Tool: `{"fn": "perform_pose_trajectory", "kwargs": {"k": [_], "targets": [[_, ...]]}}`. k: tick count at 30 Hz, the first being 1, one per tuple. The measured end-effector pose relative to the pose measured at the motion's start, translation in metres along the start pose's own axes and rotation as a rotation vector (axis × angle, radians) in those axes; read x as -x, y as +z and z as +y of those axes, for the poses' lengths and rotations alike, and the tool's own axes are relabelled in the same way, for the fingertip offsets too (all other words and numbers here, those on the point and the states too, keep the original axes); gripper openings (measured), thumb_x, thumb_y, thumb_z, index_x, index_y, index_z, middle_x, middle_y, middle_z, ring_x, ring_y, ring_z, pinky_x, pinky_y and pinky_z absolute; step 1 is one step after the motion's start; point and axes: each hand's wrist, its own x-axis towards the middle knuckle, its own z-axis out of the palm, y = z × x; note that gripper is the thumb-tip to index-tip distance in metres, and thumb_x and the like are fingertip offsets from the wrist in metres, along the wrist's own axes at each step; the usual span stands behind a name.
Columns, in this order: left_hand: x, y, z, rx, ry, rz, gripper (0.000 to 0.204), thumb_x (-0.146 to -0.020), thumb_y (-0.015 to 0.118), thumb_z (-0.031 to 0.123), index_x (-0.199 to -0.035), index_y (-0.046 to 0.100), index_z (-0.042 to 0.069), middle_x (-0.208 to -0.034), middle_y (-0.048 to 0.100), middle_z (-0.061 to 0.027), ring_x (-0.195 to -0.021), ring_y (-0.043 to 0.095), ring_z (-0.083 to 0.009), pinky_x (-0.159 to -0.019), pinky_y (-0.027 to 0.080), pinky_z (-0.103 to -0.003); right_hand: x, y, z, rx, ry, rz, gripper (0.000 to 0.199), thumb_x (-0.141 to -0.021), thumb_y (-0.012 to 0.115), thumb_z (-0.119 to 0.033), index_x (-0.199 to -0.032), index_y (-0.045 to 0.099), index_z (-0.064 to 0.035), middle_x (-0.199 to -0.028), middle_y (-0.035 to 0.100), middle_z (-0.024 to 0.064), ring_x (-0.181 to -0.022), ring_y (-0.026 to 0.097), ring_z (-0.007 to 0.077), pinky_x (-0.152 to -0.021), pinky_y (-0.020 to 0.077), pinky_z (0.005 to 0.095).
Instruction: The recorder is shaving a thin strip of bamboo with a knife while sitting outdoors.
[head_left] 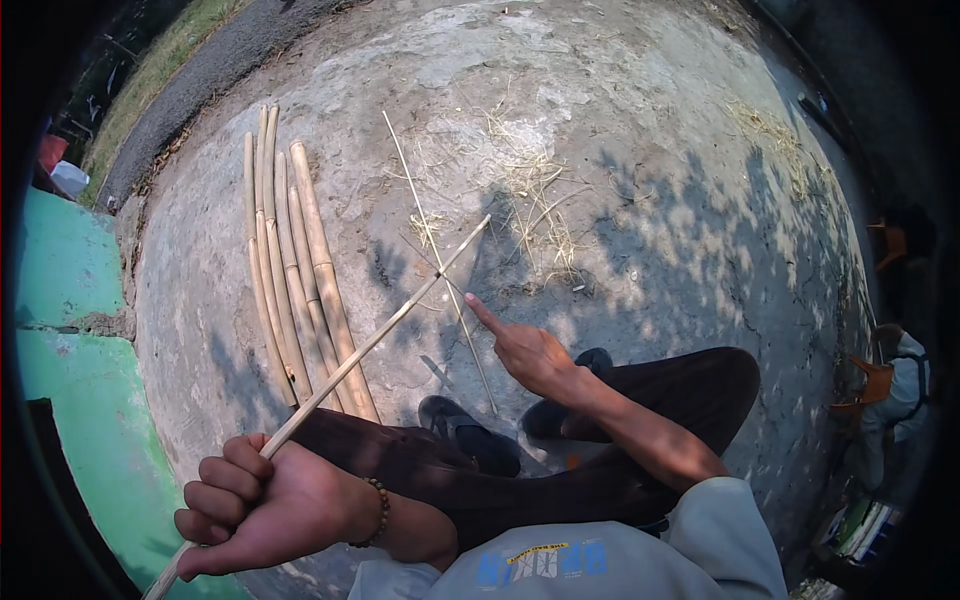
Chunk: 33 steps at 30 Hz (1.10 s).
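Note:
My left hand [270, 500] is closed around the lower part of a long pale bamboo strip [365, 347], which slants up and away to the right over my lap. Close to the strip's far part is my right hand [530, 350], its index finger stretched toward the strip and the other fingers curled in. A thin dark line [455, 285] runs between that fingertip and the strip; I cannot make out whether it is a blade. On the ground beyond lies another thin strip [408, 172], passing beneath the held one.
Several bamboo poles [318, 250] lie side by side on the concrete at left. Pale shavings [545, 215] are scattered ahead. A green painted ledge [75, 390] borders the left. My feet in dark shoes [470, 435] rest close by. An orange chair [868, 388] with a person stands far right.

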Motion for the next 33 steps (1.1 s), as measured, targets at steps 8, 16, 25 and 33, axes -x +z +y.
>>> {"fn": "perform_pose_trajectory", "kwargs": {"k": [8,16,25,33], "targets": [[0.007,0.009,0.001,-0.018,-0.023,0.031,0.054,-0.102,0.039,0.054,-0.068,0.02,0.017,-0.059,0.012,0.0046,-0.052,0.011,-0.0091,-0.049,0.012,-0.027,-0.016,0.032,0.051,-0.046,0.066,-0.076,0.074,-0.096,0.047,-0.01,-0.156,0.008,-0.0268,-0.07,0.057,0.0155,-0.059,0.057,0.0339,-0.059,0.0485,0.0494],[0.0,0.01,-0.002,-0.002,-0.024,0.076,0.052,-0.101,0.043,0.049,-0.066,0.023,0.017,-0.058,0.014,0.0045,-0.051,0.011,-0.0091,-0.048,0.013,-0.026,-0.043,0.034,0.117,0.102,0.139,-0.041,0.08,-0.092,0.048,-0.005,-0.156,0.006,-0.0288,-0.075,0.059,0.0181,-0.065,0.06,0.0351,-0.063,0.0498,0.0496],[-0.027,-0.012,-0.004,-0.23,0.064,0.01,0.053,-0.101,0.032,0.055,-0.066,0.021,0.016,-0.06,0.011,0.0026,-0.055,0.011,-0.0125,-0.054,0.017,-0.031,-0.057,0.018,0.073,-0.037,0.006,-0.117,0.075,-0.095,0.048,-0.005,-0.156,0.01,-0.0269,-0.066,0.054,0.0176,-0.059,0.056,0.0344,-0.061,0.0471,0.0495],[-0.02,-0.005,-0.018,-0.218,0.061,0.044,0.053,-0.102,0.031,0.055,-0.066,0.021,0.016,-0.058,0.013,0.0029,-0.054,0.012,-0.0121,-0.051,0.015,-0.028,-0.081,0.042,0.095,0.057,0.05,-0.064,0.076,-0.094,0.046,-0.004,-0.157,0.009,-0.0253,-0.064,0.053,0.0155,-0.059,0.057,0.0354,-0.06,0.0473,0.0486]]}}
